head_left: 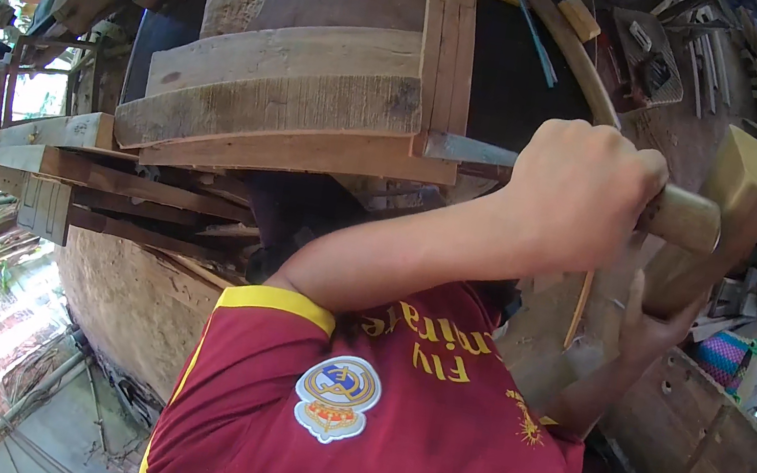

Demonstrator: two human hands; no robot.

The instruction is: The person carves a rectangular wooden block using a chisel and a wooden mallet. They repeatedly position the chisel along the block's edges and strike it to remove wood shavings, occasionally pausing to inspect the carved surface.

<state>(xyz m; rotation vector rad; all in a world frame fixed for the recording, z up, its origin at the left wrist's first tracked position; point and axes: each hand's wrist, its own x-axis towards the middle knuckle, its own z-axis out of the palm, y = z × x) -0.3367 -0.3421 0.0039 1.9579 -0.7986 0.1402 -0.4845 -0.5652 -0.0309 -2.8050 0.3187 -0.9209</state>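
My left hand [583,195] is closed around the wooden handle of a chisel [476,152], its arm crossing in front of my chest. The flat metal blade points left, and its tip meets the side of a wooden beam [448,49] near that beam's near end. The rounded butt of the handle sticks out to the right of my fist. Just beyond it, my right hand [656,330] grips the lower part of a thick wooden block [743,185], which stands tilted beside the handle's end. Part of the right hand's grip is hidden behind the block.
Several planks [270,106] lie side by side left of the beam. More timber [80,179] juts out at the left. A wire basket [658,68] sits at the far right, and a blue strip [538,44] lies beyond my left hand. Wooden boards [695,425] stand at the lower right.
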